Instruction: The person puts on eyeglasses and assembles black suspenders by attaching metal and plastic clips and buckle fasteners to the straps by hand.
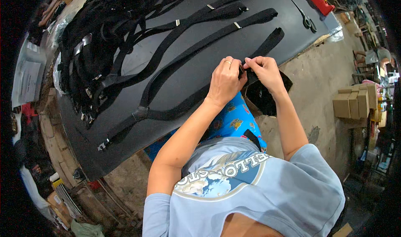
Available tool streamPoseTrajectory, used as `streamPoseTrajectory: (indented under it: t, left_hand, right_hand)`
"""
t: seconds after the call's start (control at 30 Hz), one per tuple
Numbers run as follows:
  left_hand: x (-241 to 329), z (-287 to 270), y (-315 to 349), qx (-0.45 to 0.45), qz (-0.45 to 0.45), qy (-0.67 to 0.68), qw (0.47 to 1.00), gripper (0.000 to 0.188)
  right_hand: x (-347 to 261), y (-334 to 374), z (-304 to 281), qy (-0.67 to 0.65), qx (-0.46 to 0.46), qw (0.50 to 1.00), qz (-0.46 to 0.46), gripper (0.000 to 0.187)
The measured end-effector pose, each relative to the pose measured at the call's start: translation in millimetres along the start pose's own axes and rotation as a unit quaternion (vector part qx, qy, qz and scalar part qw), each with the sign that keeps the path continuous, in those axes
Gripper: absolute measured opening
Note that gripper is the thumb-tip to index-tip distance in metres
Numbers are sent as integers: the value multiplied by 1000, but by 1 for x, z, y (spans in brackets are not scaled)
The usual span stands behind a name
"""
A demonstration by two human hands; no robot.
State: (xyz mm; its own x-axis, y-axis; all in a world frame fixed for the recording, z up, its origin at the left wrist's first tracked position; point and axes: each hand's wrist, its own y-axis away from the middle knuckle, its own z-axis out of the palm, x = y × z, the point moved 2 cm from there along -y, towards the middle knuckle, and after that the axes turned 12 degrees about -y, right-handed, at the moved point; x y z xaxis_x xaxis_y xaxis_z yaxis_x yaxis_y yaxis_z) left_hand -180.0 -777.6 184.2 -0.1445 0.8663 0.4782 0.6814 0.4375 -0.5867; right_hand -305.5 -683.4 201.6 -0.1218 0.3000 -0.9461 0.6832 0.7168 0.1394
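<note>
A pair of black elastic suspenders [167,113] lies along the near side of the dark table, its straps joined in a Y at a dark patch. One strap runs up into my left hand [225,80], whose fingers are closed around it near the table's edge. Beside it, my right hand [266,73] pinches at the same strap with thumb and forefinger; the small part between the fingertips is mostly hidden. Past my hands the strap's looped end [270,41] sticks out. A metal clip [103,144] is at the far left end.
More black suspenders [184,45] with metal sliders lie beyond, joining a large heap [96,41] at left. Scissors [305,18] and a red container [318,1] are at the table's far right. A black open container [265,97] stands below my hands. Cardboard boxes [353,102] stand right.
</note>
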Motion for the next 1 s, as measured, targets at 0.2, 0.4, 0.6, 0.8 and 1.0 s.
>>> streamPoseTrajectory:
  t: [0.2, 0.4, 0.6, 0.8, 1.0]
  left_hand:
    - [0, 0, 1, -4, 24, -4, 1000, 30]
    - [0, 4, 3, -14, 38, -33, 999, 30]
    - [1, 7, 2, -3, 54, -18, 998, 34]
    - [6, -16, -8, -20, -26, 4, 999, 28]
    - [17, -37, -26, -27, -28, 45, 998, 25]
  right_hand:
    - [6, 1, 3, 9, 22, 1000, -2, 31]
    - [3, 8, 7, 79, 64, 995, -12, 30]
    - [-9, 21, 11, 111, 117, 977, -141, 27]
    - [-33, 18, -5, 253, -45, 894, -368, 44]
    - [-42, 2, -20, 238, -168, 864, -411, 35]
